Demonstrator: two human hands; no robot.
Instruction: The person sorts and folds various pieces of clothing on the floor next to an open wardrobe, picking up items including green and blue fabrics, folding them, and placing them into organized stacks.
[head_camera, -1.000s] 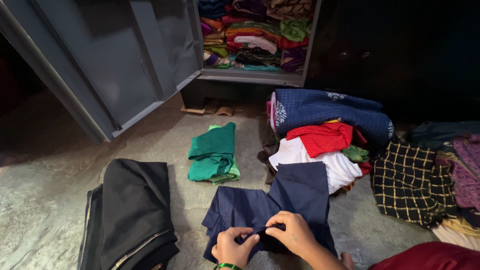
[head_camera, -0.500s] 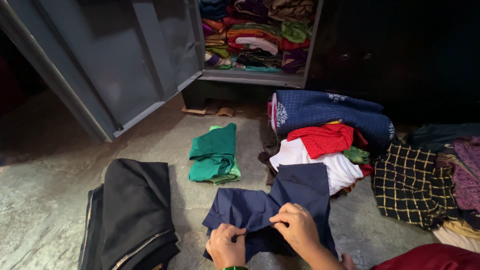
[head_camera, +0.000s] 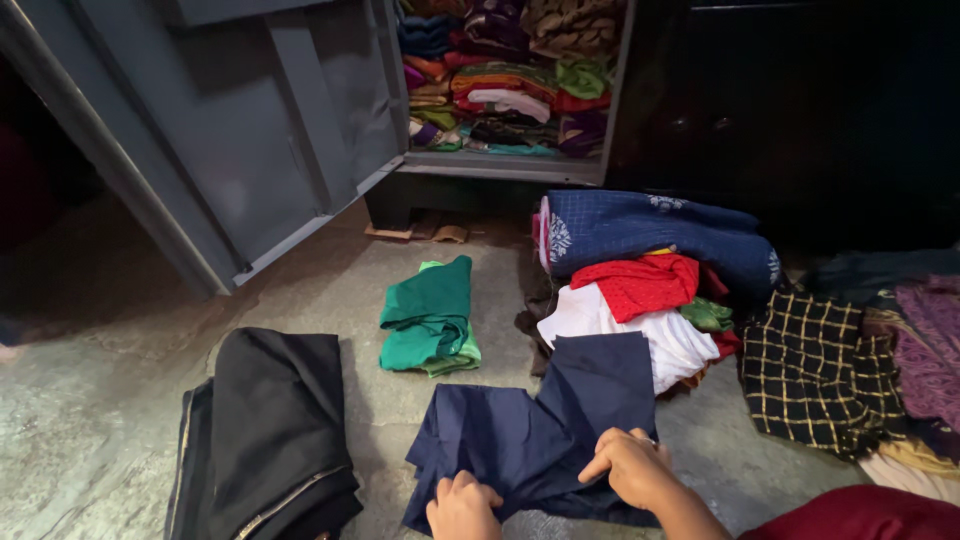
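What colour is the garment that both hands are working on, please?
Dark navy blue, plain: the garment under the left hand and right hand, in the head view.

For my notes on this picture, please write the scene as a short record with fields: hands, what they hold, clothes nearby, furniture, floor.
left hand: left hand grips the near edge of the navy blue garment
right hand: right hand pinches a fold of the same garment
left of garment: folded black cloth
beyond garment: folded green cloth
right of garment: pile with white cloth, red cloth, blue patterned bundle
far right: black checked cloth
furniture: grey metal cupboard, door open, shelf of stacked clothes
floor: bare concrete floor
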